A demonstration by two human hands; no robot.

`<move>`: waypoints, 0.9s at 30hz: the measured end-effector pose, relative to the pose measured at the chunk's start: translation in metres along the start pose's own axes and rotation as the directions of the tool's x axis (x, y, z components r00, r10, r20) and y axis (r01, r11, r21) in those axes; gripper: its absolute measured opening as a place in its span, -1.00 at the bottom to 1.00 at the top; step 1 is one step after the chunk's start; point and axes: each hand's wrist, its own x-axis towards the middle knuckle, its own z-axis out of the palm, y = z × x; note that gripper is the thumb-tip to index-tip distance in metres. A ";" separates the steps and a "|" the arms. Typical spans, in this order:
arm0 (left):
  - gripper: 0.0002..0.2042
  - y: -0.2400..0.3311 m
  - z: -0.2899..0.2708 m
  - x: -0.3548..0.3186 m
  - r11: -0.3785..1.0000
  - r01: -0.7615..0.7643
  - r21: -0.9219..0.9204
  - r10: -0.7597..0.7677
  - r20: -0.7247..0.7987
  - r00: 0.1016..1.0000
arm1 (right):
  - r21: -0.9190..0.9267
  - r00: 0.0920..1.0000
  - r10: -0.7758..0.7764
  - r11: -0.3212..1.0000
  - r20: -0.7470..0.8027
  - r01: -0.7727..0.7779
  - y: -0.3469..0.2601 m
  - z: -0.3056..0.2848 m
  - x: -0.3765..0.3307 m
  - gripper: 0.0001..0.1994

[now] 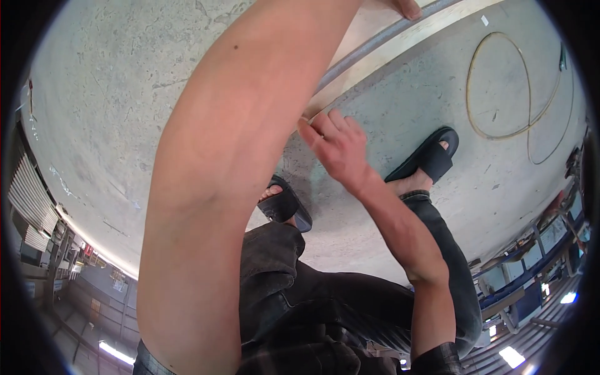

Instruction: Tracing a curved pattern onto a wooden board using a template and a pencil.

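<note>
My left arm crosses the view, and its hand (409,9) is mostly cut off by the top edge. One fingertip of it rests on a long grey bar (375,45), which runs along a pale wood-coloured board (400,51). Whether that hand grips the bar is hidden. Lower down, my right hand (339,147) is closed, fingers curled and thumb close to the forefinger, at the board's near end. What lies in its pinch is too small to tell. My left forearm hides part of the bar and board there.
My feet in black sandals (431,153) stand on the speckled grey concrete floor (369,231). A looped yellowish hose (470,94) lies on the floor at the right. Along the right edge stands a blue metal frame (531,273); a corrugated panel (31,194) shows at the left.
</note>
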 end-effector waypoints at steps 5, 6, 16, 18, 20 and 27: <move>0.40 0.054 -0.016 0.001 0.903 0.372 0.216 -0.415 0.214 0.884 | 0.089 0.990 -0.087 0.993 0.107 0.078 0.003 -0.037 0.009 -0.77; 0.40 0.040 -0.005 0.002 0.905 0.374 0.204 -0.413 0.202 0.888 | 0.148 0.986 -0.083 0.987 0.143 0.061 0.012 -0.050 0.008 -0.78; -0.02 -0.102 0.026 -0.090 0.972 -0.225 -0.071 0.203 -0.237 0.950 | 0.080 0.857 0.368 0.903 0.362 -0.422 0.061 -0.219 0.022 -0.91; -0.66 -0.056 0.040 -0.134 0.954 -0.130 0.270 0.233 -0.395 0.888 | 0.133 0.890 0.386 0.896 0.244 -0.425 0.069 -0.213 0.011 -0.91; -0.71 -0.080 0.085 -0.187 0.903 -0.291 0.315 0.421 -0.525 0.740 | 0.199 0.929 0.336 0.910 0.156 -0.363 0.063 -0.184 0.020 -0.90; -0.18 -0.076 0.165 -0.273 0.905 -0.031 0.425 0.198 -0.355 0.914 | 0.352 0.951 0.266 0.885 0.156 -0.305 0.038 -0.084 0.050 -0.89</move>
